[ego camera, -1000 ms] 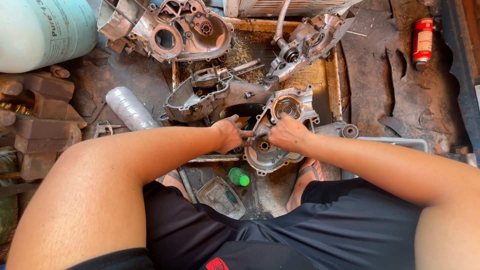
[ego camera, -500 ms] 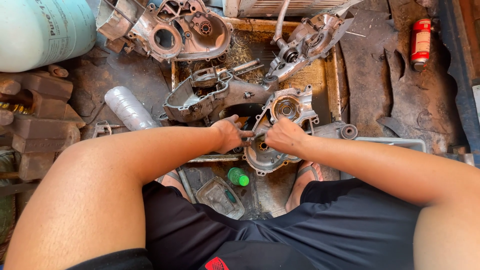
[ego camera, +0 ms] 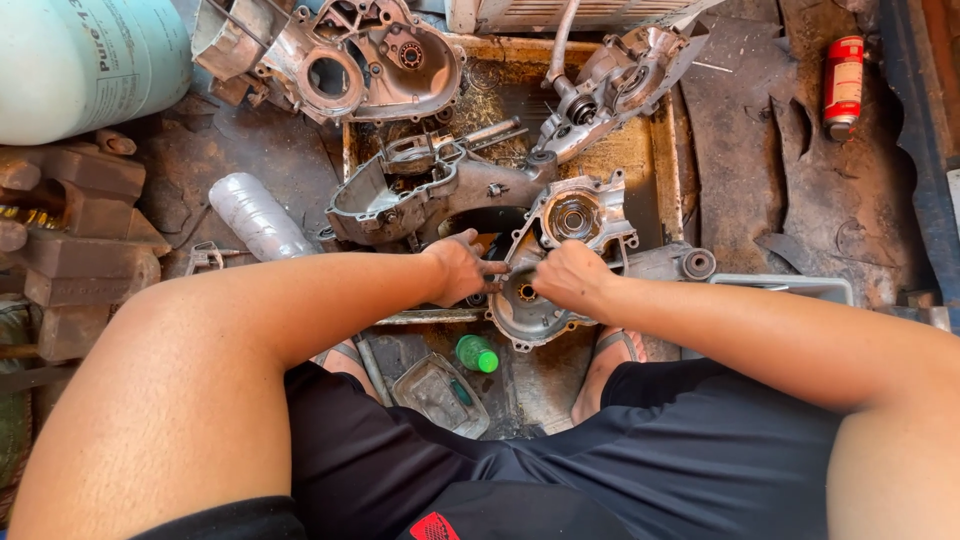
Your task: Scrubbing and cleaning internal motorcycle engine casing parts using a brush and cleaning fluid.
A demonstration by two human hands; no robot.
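A pale green gas cylinder (ego camera: 80,60) fills the upper left of the frame, and a shallow metal tray (ego camera: 665,160) of oily engine parts takes the upper middle. In it lie a large crankcase half (ego camera: 345,60) at the top, a second housing (ego camera: 420,190) below it, and a third assembly (ego camera: 620,85) toward the upper right. A red spray can (ego camera: 845,85) lies at the far upper right.

At the centre, a smaller grey engine cover (ego camera: 560,250) sits under both hands. The left hand (ego camera: 460,268) and right hand (ego camera: 568,278) meet over its lower half, fingers curled on something small between them; what it is stays hidden. The cover appears stripped and loose from the other housings, with work going on at its lower bore. A green-capped bottle (ego camera: 478,353) lies just below it.
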